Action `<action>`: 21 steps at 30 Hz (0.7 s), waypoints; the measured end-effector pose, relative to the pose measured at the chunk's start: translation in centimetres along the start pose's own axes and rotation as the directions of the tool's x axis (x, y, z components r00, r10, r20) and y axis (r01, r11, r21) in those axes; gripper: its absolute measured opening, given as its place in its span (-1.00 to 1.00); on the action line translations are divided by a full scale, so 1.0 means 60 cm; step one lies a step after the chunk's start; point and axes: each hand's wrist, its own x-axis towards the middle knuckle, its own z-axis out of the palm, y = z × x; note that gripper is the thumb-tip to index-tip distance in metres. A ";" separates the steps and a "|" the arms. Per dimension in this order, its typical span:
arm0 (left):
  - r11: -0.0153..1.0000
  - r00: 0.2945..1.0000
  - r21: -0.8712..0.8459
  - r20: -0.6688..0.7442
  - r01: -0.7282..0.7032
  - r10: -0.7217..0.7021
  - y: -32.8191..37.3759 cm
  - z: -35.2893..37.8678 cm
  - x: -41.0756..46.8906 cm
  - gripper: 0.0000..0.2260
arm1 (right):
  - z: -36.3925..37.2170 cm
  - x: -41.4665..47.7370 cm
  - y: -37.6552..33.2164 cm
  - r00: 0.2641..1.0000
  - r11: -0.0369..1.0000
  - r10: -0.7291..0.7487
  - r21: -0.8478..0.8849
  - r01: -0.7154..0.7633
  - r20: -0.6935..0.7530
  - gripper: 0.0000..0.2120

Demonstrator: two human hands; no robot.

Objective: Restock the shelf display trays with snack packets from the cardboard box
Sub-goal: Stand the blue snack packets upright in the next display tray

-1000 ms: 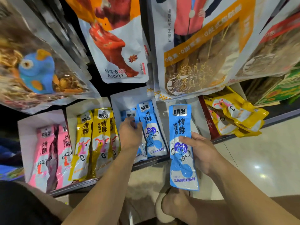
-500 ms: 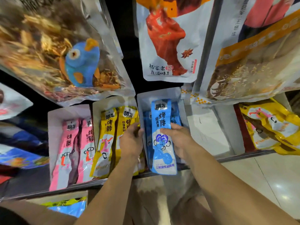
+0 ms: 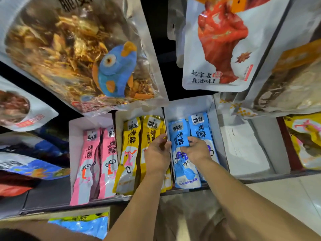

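Three white display trays stand side by side on the shelf. The left one holds pink packets [image 3: 90,164], the middle one yellow packets [image 3: 130,153], the right one [image 3: 187,105] blue packets. My right hand [image 3: 196,150] presses on a blue packet [image 3: 184,169] lying in front inside the right tray, with another blue packet [image 3: 201,129] beside it. My left hand [image 3: 157,155] grips the thin wall between the yellow and blue trays. The cardboard box [image 3: 73,213] sits at the bottom left with blue and yellow packets inside.
Large snack bags hang above: one with a blue fish [image 3: 83,54], one with red meat [image 3: 220,44]. An empty white tray [image 3: 246,148] stands right of the blue tray, then yellow packets [image 3: 305,141]. Light floor tiles [image 3: 286,202] lie at lower right.
My right hand carried the blue packet from outside the shelf into the blue tray and laid it in front. My left hand stayed at the tray divider. The view shifted left.
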 end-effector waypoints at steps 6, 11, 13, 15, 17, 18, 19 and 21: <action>0.996 0.995 0.049 0.059 0.077 -0.080 0.040 -0.020 -0.028 -0.68 | -0.019 -0.043 -0.018 0.996 0.958 -0.085 -0.275 0.083 0.004 -0.57; 0.868 0.981 0.490 0.192 -0.083 -0.015 0.100 -0.073 -0.076 -0.52 | -0.061 -0.158 -0.094 0.963 0.659 -0.259 -0.715 0.235 0.077 -0.71; 0.742 0.979 0.653 0.203 -0.152 0.021 0.127 -0.103 -0.099 -0.48 | -0.064 -0.205 -0.124 0.931 0.464 -0.338 -0.838 0.289 0.134 -0.62; 0.610 0.976 0.766 0.209 -0.202 0.060 0.153 -0.137 -0.124 -0.49 | -0.061 -0.248 -0.150 0.910 0.321 -0.371 -0.893 0.315 0.187 -0.56; 0.519 0.973 0.824 0.210 -0.227 0.092 0.176 -0.175 -0.152 -0.51 | -0.056 -0.294 -0.177 0.887 0.226 -0.403 -0.914 0.336 0.226 -0.54; 0.484 0.975 0.846 0.197 -0.224 0.106 0.188 -0.197 -0.167 -0.52 | -0.052 -0.317 -0.192 0.872 0.191 -0.424 -0.916 0.352 0.247 -0.55; 0.453 0.976 0.864 0.180 -0.217 0.124 0.199 -0.219 -0.181 -0.54 | -0.047 -0.341 -0.207 0.854 0.165 -0.447 -0.914 0.370 0.265 -0.55; 0.393 0.974 0.896 0.153 -0.208 0.168 0.223 -0.262 -0.208 -0.56 | -0.032 -0.386 -0.235 0.820 0.132 -0.495 -0.907 0.399 0.288 -0.56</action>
